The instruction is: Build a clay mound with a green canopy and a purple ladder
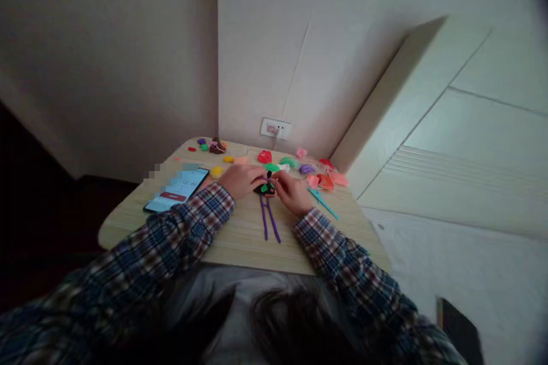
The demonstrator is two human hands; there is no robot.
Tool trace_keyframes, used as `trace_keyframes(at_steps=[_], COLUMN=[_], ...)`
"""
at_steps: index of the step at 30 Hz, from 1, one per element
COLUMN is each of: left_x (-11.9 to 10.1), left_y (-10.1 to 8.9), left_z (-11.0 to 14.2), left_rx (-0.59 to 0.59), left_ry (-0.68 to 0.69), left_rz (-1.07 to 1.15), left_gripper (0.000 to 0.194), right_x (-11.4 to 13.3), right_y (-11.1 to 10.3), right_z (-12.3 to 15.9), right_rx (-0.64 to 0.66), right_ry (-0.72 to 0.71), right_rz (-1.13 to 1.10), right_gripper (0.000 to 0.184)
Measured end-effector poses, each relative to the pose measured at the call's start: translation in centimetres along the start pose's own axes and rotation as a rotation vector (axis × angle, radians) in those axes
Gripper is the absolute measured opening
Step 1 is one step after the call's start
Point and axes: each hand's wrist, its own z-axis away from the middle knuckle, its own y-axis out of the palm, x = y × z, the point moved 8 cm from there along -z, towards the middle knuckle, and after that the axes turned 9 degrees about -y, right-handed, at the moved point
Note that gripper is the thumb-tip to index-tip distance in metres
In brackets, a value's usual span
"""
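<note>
Above the middle of the table, my left hand and my right hand meet with fingertips pinched. Between them runs a thin purple clay strip, which both seem to grip. Under the fingertips lies a dark clay piece with green bits on it, partly covered by my hands. A bright green clay piece shows just beyond my fingers. Two long purple clay strands stretch from the dark piece toward me, lying flat on the table.
A phone lies on the wooden table, left of my hands. Clay lumps, among them a red one, a purple one and an orange one, line the back. A turquoise tool lies right. Behind is a wall socket.
</note>
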Motion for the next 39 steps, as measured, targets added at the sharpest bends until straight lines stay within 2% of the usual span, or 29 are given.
trace_keyframes(at_steps=[5,10,19,26,39], left_x=[-0.05,-0.16,-0.62,-0.59,-0.6], left_y=[0.07,0.19,-0.1,-0.14,-0.4], left_z=[-0.17,-0.14,-0.08,-0.08,-0.08], left_rx=[0.012,0.038,-0.003,-0.002,-0.027], left_ry=[-0.011,-0.032,0.038,0.02,0.027], left_rz=[0.0,0.002,0.03,-0.012,0.073], left_gripper=[0.013,0.017,0.019,0.015,0.014], right_x=[-0.13,-0.09,0.08,0.54,0.22], right_y=[0.57,0.3,0.41,0.43,0.33], right_z=[0.1,0.09,0.14,0.07,0.11], right_rx=[0.03,-0.002,0.012,0.022,0.011], right_ry=[0.013,0.008,0.007,-0.05,-0.01], right_rz=[-0.026,-0.033,-0.041,-0.046,-0.055], right_gripper=[0.016,0.017,0.017,0.019,0.02])
